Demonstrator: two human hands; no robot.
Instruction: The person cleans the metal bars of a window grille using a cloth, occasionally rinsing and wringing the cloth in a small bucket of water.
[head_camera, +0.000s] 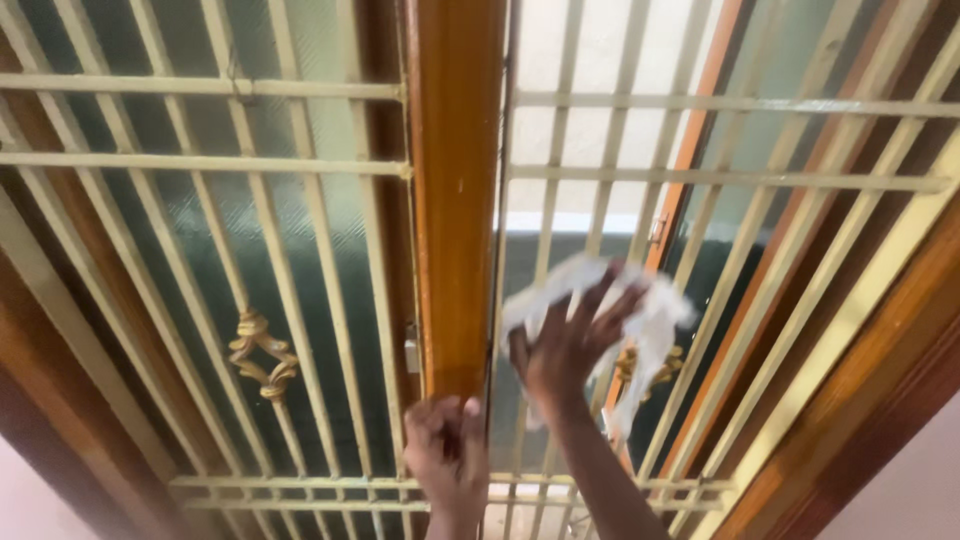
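My right hand (570, 345) presses a crumpled white cloth (655, 320) against the cream metal bars of the right window grille (700, 180); hand and cloth are blurred. My left hand (447, 450) rests with curled fingers on the lower part of the brown wooden centre post (455, 180), just above the grille's bottom rail. Both forearms reach up from the bottom edge of the view.
The left window grille (200, 165) has a gold twisted ornament (262, 352) on one bar; a second gold ornament (660, 368) sits partly behind the cloth. Green patterned glass lies behind the bars. A brown wooden frame (880, 360) borders the right side.
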